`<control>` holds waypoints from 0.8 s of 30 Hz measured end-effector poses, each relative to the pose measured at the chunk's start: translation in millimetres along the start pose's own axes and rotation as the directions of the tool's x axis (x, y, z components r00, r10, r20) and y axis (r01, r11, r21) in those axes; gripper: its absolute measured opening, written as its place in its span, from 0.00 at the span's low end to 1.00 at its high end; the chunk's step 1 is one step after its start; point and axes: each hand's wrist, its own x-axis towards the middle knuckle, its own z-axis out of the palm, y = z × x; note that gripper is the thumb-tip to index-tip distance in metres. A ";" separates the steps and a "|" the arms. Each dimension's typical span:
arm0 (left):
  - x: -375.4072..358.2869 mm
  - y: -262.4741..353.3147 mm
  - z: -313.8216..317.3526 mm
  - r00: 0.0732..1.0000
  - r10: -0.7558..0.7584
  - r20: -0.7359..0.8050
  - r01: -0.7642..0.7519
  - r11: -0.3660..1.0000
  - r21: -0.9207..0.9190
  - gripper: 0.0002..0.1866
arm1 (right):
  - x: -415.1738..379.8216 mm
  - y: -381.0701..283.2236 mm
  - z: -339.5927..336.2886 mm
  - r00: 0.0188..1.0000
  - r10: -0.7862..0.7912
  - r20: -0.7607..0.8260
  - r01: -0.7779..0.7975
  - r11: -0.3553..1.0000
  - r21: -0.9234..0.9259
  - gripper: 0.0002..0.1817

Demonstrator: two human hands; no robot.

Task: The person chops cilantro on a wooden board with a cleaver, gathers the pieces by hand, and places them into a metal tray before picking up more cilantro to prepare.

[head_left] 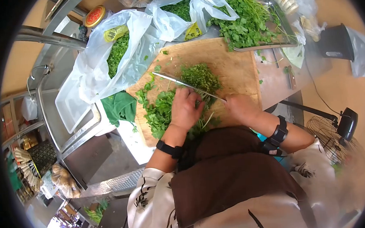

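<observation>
My right hand [237, 105] is closed round the handle end of a knife [174, 79], whose long blade points up and left across the wooden cutting board [238, 70]. Curled fingers of my left hand [185, 109] press down on a bunch of leafy cilantro [158, 117], close beside the blade. Stems stick out from under that hand, between it and my right one. On the far side of the blade lies a heap of chopped cilantro [199, 76]. Loose leaves are scattered along the board's left part.
Two plastic bags of chopped greens [119, 55] stand beyond the board. A metal tray [265, 47] of whole cilantro is at the back right. A green cloth [119, 108] lies at the left, near a sink [50, 116]. To the right are another knife [291, 78] and a fan [330, 137].
</observation>
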 end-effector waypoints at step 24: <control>-9.7 0.4 3.2 0.999 0.002 -0.044 -0.002 1.000 0.000 0.12 | -30.6 -8.2 -29.8 0.999 0.044 -0.021 -0.043 0.999 0.019 0.14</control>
